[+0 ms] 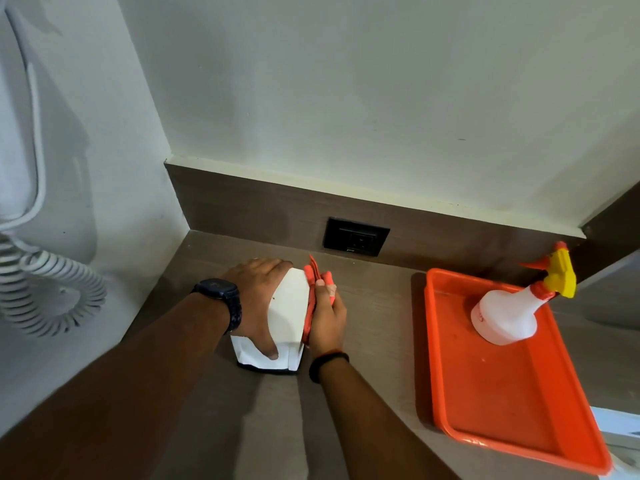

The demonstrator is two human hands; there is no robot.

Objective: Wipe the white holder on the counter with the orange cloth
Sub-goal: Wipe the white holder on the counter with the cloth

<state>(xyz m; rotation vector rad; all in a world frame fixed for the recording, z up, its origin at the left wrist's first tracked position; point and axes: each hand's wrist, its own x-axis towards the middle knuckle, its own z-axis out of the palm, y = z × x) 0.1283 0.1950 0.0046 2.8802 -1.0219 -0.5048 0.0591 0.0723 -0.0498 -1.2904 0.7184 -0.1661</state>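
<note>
The white holder (289, 308) stands on the brown counter (374, 341), near the corner. My left hand (258, 299) lies over its left side and top, with the thumb down on its front face, gripping it. My right hand (325, 318) presses the folded orange cloth (311, 296) flat against the holder's right side. The cloth sits between my palm and the holder, and its upper edge sticks up past my fingertips. The holder's right face is hidden behind the cloth.
An orange tray (502, 407) lies to the right on the counter, with a white spray bottle (509, 313) standing in its far end. A black wall socket (355, 236) sits in the back panel. A white coiled cord (45, 285) hangs on the left wall.
</note>
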